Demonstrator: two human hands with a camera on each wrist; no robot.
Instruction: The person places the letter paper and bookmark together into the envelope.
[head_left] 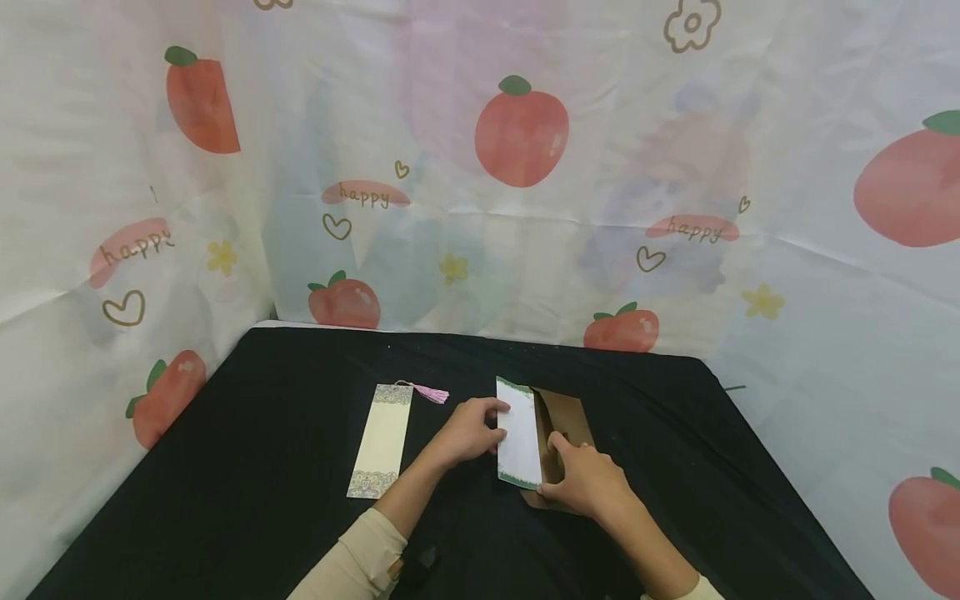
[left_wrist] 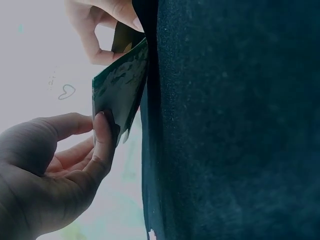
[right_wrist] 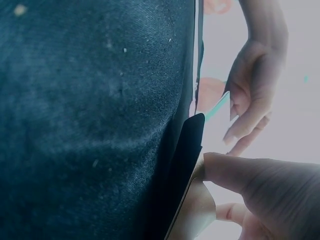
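A white card with green leafy borders [head_left: 519, 442] stands partly out of a brown kraft paper envelope [head_left: 567, 410]. My left hand [head_left: 467, 431] pinches the card's left edge between thumb and fingers; in the left wrist view the card [left_wrist: 117, 87] tilts up from the cloth. On the other side, my right hand [head_left: 591, 481] holds the envelope, thumb and fingers at its opening beside the card. The right wrist view has the envelope [right_wrist: 197, 207] raised at an angle under the right thumb. The card's right part is hidden inside the envelope.
Left of the hands lies a cream bookmark [head_left: 381, 442] with patterned ends and a pink tassel [head_left: 431, 393]. A black cloth [head_left: 247, 467] covers the table. Behind it hangs a pale curtain [head_left: 525, 250] printed with red fruit and hearts.
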